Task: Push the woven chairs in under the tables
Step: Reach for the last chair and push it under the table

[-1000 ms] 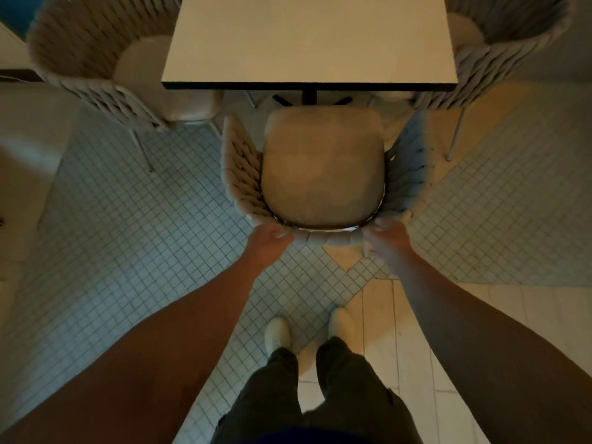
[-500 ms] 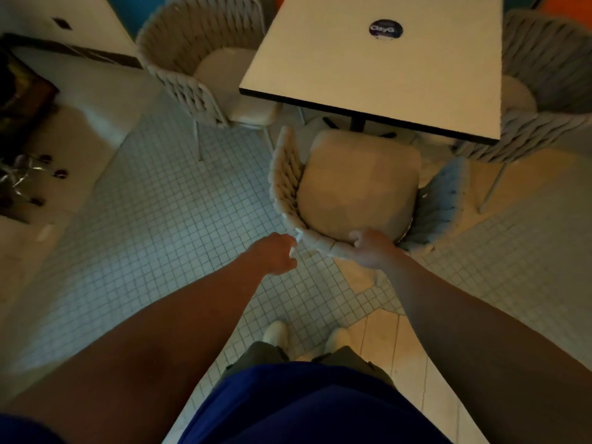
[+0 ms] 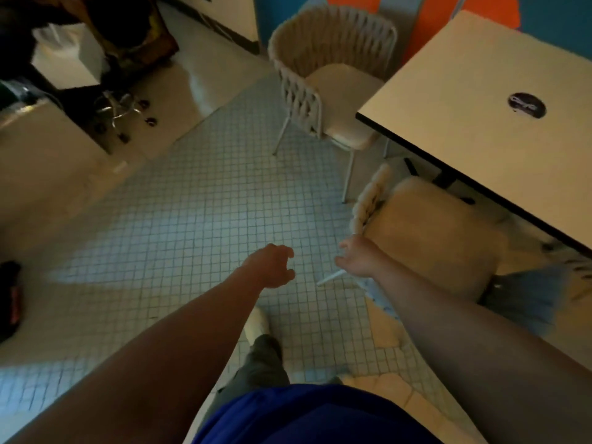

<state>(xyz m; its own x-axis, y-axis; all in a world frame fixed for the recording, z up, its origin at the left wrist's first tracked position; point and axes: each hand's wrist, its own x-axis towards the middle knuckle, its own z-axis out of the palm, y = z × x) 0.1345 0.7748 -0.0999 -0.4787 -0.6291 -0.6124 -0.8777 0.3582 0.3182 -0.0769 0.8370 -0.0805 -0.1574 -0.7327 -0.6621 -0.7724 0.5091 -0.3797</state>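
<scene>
A woven chair with a beige seat cushion stands at the right, its front tucked under the white table. My right hand hovers just off the chair's back corner, fingers spread and holding nothing. Over the tiled floor, my left hand is open with curled fingers, apart from the chair. A second woven chair stands at the table's far left side, seat partly under the tabletop.
A round dark sticker sits on the tabletop. At the upper left are a white counter, a chrome wheeled chair base and dark clutter. Small square tiles cover the floor ahead. A dark object lies at the left edge.
Both hands have come off the chair's back. The view has swung left, so the chair and table now sit at the right.
</scene>
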